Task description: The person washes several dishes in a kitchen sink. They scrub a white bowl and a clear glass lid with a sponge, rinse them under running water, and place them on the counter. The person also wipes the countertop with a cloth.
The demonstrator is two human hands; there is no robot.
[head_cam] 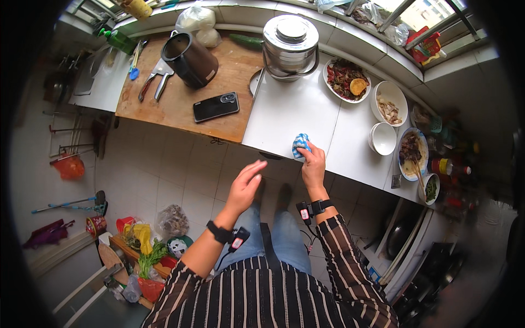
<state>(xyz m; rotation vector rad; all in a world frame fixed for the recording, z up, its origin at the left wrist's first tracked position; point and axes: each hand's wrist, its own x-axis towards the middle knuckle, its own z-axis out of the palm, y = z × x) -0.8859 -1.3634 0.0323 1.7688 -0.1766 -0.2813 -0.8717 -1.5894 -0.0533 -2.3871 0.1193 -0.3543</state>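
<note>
A crumpled blue-and-white cloth [300, 145] is pinched in the fingers of my right hand [314, 166], at the front edge of the white tiled counter [293, 119]. My left hand [244, 186] hangs over the floor in front of the counter, its fingers extended and holding nothing. On the wooden board [164, 106] lie a dark smartphone [216, 107] and a pair of kitchen scissors [159, 77]. A brown kettle-like jug [190, 59] without a visible lid stands behind the phone. Behind the cloth, a lidded stainless steel pot [291, 47] with a carrying handle stands on the counter.
To the right are a plate of red and dark food [346, 80], a bowl of pale pieces [389, 103], stacked white bowls [383, 139], a plate with chopsticks [413, 154] and a bowl of greens [429, 189]. A cucumber [246, 39] lies behind the board. Vegetables and bags fill the lower left.
</note>
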